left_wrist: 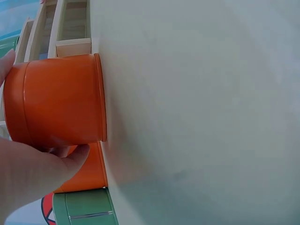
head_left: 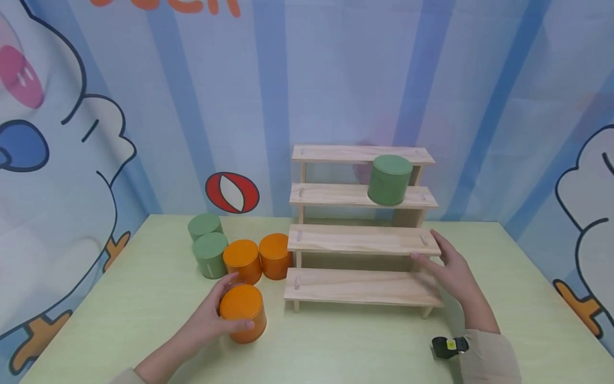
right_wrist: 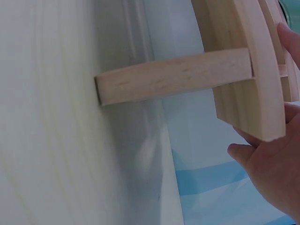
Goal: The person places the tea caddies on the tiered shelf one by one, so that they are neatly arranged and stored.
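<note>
I see the left grip (head_left: 207, 320) clasping an orange tin (head_left: 243, 310), nearer the worktop's (head_left: 345, 349) left edge than right; the right grip (head_left: 454, 274) holds the wooden stand's (head_left: 355, 286) right end, presumably steadying it.

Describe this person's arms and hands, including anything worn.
The left hand and right hand wear no gloves. The left sleeve and right sleeve are beige; a small black device with a yellow patch sits beside the latter.
</note>
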Motion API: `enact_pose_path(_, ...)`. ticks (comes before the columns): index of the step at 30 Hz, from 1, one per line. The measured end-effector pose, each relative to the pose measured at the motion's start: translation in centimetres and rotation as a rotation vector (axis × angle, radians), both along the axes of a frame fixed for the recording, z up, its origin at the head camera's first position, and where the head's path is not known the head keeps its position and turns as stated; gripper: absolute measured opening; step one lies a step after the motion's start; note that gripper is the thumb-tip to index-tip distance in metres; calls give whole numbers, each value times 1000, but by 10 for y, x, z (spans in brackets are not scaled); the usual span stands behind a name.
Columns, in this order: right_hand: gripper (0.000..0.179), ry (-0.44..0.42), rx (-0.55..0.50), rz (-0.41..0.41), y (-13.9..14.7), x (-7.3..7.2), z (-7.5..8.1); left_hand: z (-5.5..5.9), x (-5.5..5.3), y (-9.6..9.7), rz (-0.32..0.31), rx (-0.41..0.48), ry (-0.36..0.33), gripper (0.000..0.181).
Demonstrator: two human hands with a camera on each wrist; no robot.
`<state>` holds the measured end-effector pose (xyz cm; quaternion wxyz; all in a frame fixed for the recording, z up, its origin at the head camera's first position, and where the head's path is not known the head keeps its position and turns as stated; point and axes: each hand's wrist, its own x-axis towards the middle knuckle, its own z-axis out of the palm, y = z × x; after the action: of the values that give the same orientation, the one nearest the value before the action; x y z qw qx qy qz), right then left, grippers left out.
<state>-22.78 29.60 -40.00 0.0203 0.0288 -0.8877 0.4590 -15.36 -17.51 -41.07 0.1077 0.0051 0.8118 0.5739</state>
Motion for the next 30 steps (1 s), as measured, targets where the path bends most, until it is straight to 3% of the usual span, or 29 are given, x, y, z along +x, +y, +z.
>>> enact_pose_path(20, 94, 6, -25, 12, -2, -1, 1, -8, 2, -3, -5, -43, -65, 102)
enact_pose_path(30, 90, 9, -71, 17, -3, -3, 1, -9, 3, -3, -2, -18, -60, 91)
